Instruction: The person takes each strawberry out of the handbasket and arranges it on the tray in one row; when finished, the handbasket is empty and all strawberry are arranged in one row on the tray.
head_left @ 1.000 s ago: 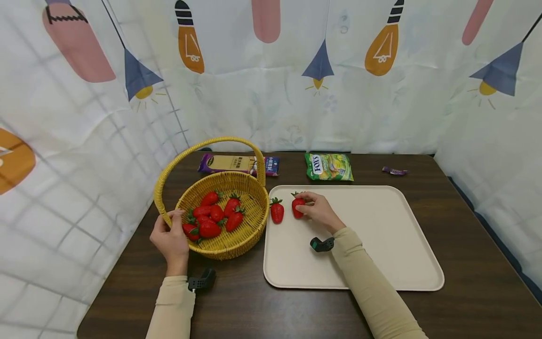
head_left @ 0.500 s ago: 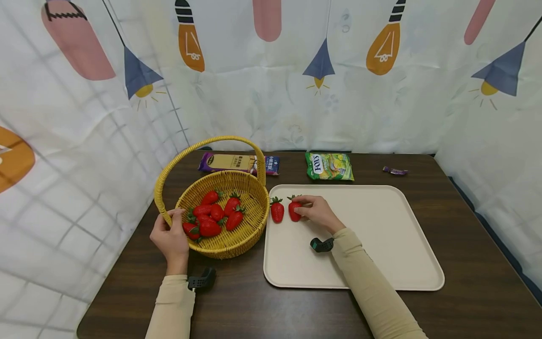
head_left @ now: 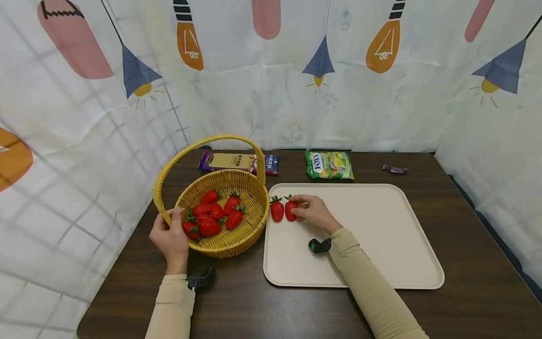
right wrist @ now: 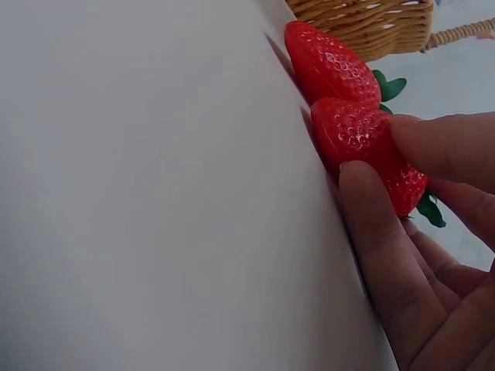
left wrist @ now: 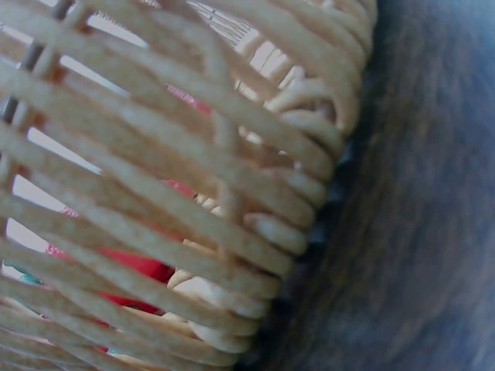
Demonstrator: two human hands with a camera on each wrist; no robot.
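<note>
My right hand point(head_left: 315, 214) pinches a red strawberry point(head_left: 290, 212) between thumb and fingers on the left part of the cream tray point(head_left: 360, 235). Just left of it lies a second strawberry point(head_left: 277, 211), its green leaves toward the back. In the right wrist view the held strawberry point(right wrist: 352, 131) appears to touch the other strawberry point(right wrist: 329, 66). My left hand point(head_left: 171, 242) grips the yellow woven basket point(head_left: 254, 230) at its left rim, by the foot of the handle. Several strawberries point(head_left: 209, 227) lie inside. Only the basket's weave point(left wrist: 155, 147) fills the left wrist view, hiding the left fingers.
Behind the basket lies a purple snack packet point(head_left: 233, 161). A green snack bag point(head_left: 329, 165) and a small purple wrapped candy point(head_left: 395, 169) lie along the back of the dark wooden table point(head_left: 254, 306). A printed curtain point(head_left: 271, 103) hangs behind.
My right hand has shifted slightly left, bringing the pinched strawberry closer to the other one on the tray. The left hand and basket have stayed in place.
</note>
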